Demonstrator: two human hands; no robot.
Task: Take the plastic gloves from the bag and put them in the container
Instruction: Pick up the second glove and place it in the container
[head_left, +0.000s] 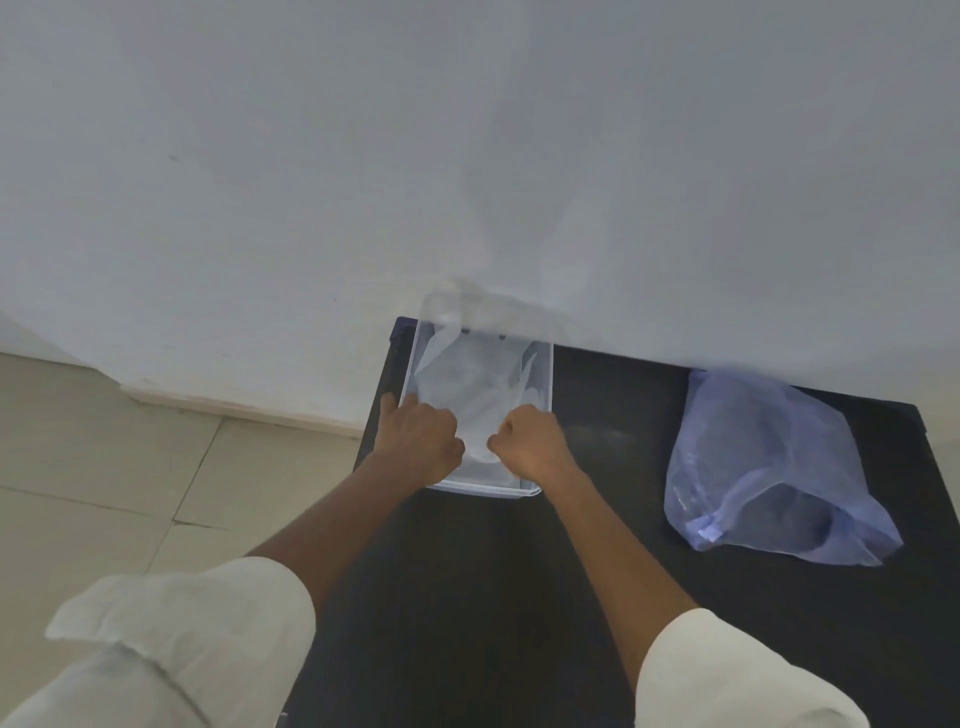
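A clear plastic container (544, 364) stands at the far left of the black table, against the wall. Thin translucent plastic gloves (478, 384) lie spread inside it. My left hand (423, 434) and my right hand (530, 441) are both over the near half of the container, fingers curled and pinching the near edge of the gloves. A bluish see-through zip bag (769, 462) lies on the table to the right, apart from both hands, its mouth facing me.
The black table (597, 545) runs from the container to the right edge of view. A white wall (467, 156) rises directly behind it. Beige floor tiles (130, 467) lie to the left. Rolled pale sleeves cover both my upper arms.
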